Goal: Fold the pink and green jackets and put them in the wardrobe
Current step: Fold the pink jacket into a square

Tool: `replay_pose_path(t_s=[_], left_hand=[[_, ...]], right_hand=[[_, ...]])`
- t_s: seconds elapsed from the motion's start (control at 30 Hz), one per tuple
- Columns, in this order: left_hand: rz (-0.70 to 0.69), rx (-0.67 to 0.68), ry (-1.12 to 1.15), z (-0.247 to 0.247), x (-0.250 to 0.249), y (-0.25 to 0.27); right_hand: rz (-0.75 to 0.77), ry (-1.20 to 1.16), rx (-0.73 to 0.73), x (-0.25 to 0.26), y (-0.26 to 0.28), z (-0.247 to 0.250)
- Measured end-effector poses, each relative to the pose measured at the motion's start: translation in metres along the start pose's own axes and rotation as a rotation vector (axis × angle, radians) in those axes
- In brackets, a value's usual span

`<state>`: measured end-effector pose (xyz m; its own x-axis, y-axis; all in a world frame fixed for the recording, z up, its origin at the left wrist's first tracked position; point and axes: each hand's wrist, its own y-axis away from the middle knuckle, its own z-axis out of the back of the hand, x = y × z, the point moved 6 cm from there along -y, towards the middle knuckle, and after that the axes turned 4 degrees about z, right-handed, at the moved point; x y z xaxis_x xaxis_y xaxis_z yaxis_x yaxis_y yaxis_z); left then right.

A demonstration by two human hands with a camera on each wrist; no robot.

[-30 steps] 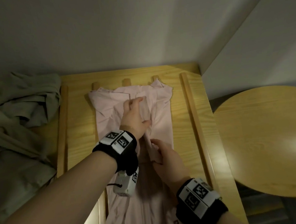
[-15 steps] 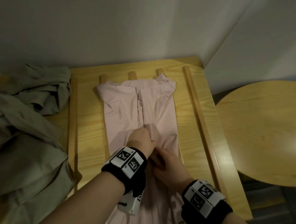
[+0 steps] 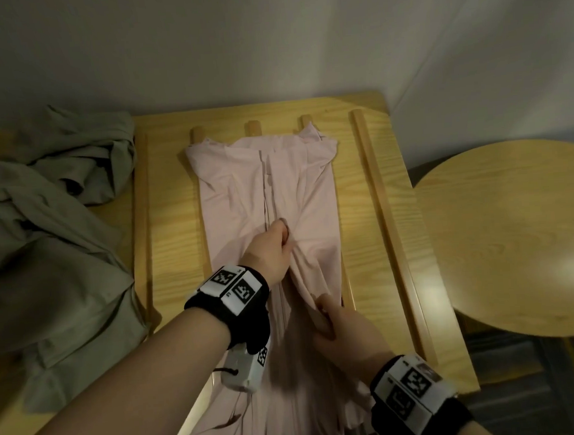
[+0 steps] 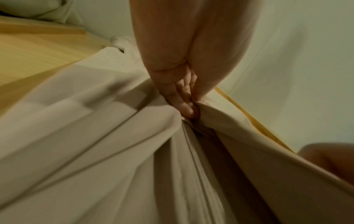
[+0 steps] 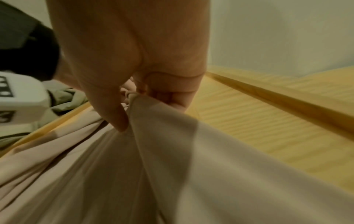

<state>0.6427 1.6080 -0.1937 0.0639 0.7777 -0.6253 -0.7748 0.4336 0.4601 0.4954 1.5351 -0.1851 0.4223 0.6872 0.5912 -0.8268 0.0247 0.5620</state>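
left fingers [image 4: 184, 104] curled and pressed against the thumb, clamped on a ridge of pink jacket [image 3: 241, 200] cloth at the centre seam. left hand [image 3: 269, 248] knuckles-up over the garment's middle, black wristband with white marker tiles [image 3: 231, 288] behind it. right fingers [image 5: 170, 97] likewise curled, thumb closing on them, pinching a bunched fold of the same pink cloth nearer the body than the left pinch and slightly to its right. right hand [image 3: 345, 334] with a second marker band [image 3: 410, 389] at its wrist. stretched taut between the two pinches, a raised crease of cloth. beyond the left fingers, the pink jacket laid flat and lengthwise, collar end farthest away, sides folded in to a narrow strip; near end draped off the edge below the wrists. beneath it, a wooden table [image 3: 361, 192] with raised slats, one slat just right of the right fingers. well to the left of the left fingers, the green jacket [image 3: 51, 231] crumpled in a heap on the table's left side. far right of the right fingers, a round wooden table [image 3: 515, 237], apart from the slatted one. behind everything, a plain pale wall [image 3: 235, 45].
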Motion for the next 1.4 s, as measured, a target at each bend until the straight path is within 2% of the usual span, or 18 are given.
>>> replay_pose_path(t_s=[0.23,0.47,0.63,0.8,0.93,1.07,1.17,1.27,1.4], left_hand=[[-0.011,-0.006,0.015,-0.001,0.002,0.001],[-0.039,-0.026,0.028,-0.003,0.003,0.005],[-0.016,-0.051,0.043,-0.003,0.001,0.007],[0.026,-0.062,0.058,-0.003,0.002,0.007],[0.02,-0.057,-0.013,-0.006,0.003,0.006],[0.033,-0.01,-0.019,-0.011,0.003,0.01],[0.019,-0.004,-0.059,-0.013,0.0,0.017],[-0.006,-0.045,-0.091,-0.012,-0.003,0.021],[0.031,-0.137,0.025,-0.009,-0.001,0.024]], right_hand=[[0.023,0.088,0.117,0.002,0.014,-0.029],[-0.099,0.151,0.205,-0.011,0.029,-0.049],[-0.099,0.061,0.159,-0.014,0.038,-0.055],[-0.121,-0.054,0.045,-0.017,0.046,-0.053],[-0.16,-0.173,-0.063,-0.026,0.056,-0.058],[-0.215,-0.25,-0.021,-0.043,0.07,-0.073],[-0.169,-0.196,0.012,-0.048,0.078,-0.082],[-0.154,-0.192,0.025,-0.048,0.083,-0.086],[-0.107,-0.158,0.039,-0.052,0.093,-0.088]])
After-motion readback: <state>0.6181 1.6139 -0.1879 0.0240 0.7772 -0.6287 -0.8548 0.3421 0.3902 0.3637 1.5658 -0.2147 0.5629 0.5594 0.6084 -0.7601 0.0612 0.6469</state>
